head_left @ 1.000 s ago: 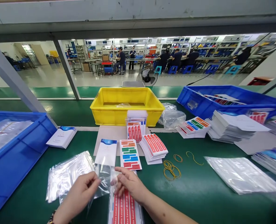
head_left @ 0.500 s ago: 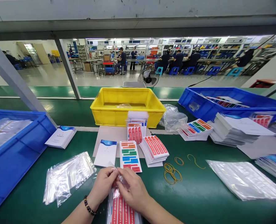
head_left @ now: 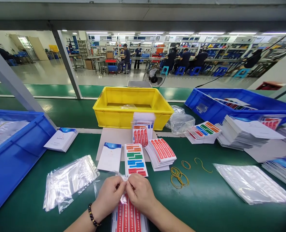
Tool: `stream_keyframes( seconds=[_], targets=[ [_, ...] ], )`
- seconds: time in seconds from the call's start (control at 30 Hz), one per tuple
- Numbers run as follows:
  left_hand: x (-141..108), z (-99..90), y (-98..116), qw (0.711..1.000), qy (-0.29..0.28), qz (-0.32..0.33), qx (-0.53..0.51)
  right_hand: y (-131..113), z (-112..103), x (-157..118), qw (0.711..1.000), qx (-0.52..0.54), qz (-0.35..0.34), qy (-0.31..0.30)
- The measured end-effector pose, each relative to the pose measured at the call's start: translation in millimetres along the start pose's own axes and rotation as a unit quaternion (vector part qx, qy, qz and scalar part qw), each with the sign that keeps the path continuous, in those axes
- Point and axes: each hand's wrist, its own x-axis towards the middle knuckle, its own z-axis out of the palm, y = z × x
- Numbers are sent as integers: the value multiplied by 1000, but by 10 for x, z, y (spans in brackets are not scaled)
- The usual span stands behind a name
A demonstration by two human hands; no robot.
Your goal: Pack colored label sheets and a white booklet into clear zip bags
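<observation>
My left hand (head_left: 110, 190) and my right hand (head_left: 141, 192) meet at the front of the bench, both pinching a clear plastic bag (head_left: 100, 182). Its film spreads out to the left past my left fingers. Below the hands lies a plastic-covered red-and-white sticker sheet (head_left: 129, 219); whether the pinched film belongs to that same cover I cannot tell. Just beyond my fingers are a white booklet (head_left: 109, 158) with a blue top and a multicoloured sticker sheet (head_left: 135, 160). To their right leans a stack of red sticker sheets (head_left: 162, 153).
Flat clear bags (head_left: 70, 180) lie at left, more bags (head_left: 251, 183) at right. Rubber bands (head_left: 179, 177) sit right of my hands. A yellow bin (head_left: 133, 118) stands behind, with a blue bin (head_left: 14, 151) at left and another blue bin (head_left: 232, 112) at right. People work far off.
My hands have drawn together at the fingertips, and the bag's clear film now spreads out farther left. The view has tilted slightly. Items on the bench look unmoved.
</observation>
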Motion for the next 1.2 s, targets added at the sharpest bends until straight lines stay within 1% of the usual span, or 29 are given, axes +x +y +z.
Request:
stream_keyframes(
  seconds=[0.07,0.17,0.27,0.33,0.4,0.43,0.53,0.6,0.67,0.73,0.83,0.93,1.1,1.2],
  targets=[
    [-3,3,2,1000,0,-4,7,-10,49,-18,999,-35,-11,27],
    [-4,1,9,1000,-6,-14,0,-32,86,-38,996,-62,-26,50],
    [-1,-26,17,999,-13,-21,-25,-41,61,-32,996,-53,-42,59],
    [3,-61,24,998,-18,-22,-53,-35,10,-9,999,2,-42,26],
    [9,-103,32,995,-40,-22,-86,-24,-55,25,995,93,-20,-43],
    [13,-121,36,993,-58,-22,-103,-19,-89,44,987,140,-5,-80],
    [20,-149,38,981,-123,-31,-150,-3,-165,86,953,254,10,-165],
    [16,-145,34,971,-154,-45,-175,7,-186,94,928,315,-5,-198],
    [4,-131,28,963,-176,-60,-194,16,-180,83,904,371,-10,-213],
    [-11,-119,26,957,-188,-69,-208,26,-150,60,883,417,0,-215],
    [-29,-113,26,954,-191,-73,-220,44,-77,20,851,478,29,-215],
    [-37,-122,20,952,-191,-76,-229,60,-1,-15,828,518,64,-204],
    [-42,-143,24,950,-196,-69,-232,68,97,-50,809,546,117,-185],
    [-39,-149,56,952,-190,-69,-228,84,111,-17,813,543,151,-142]
  ],
)
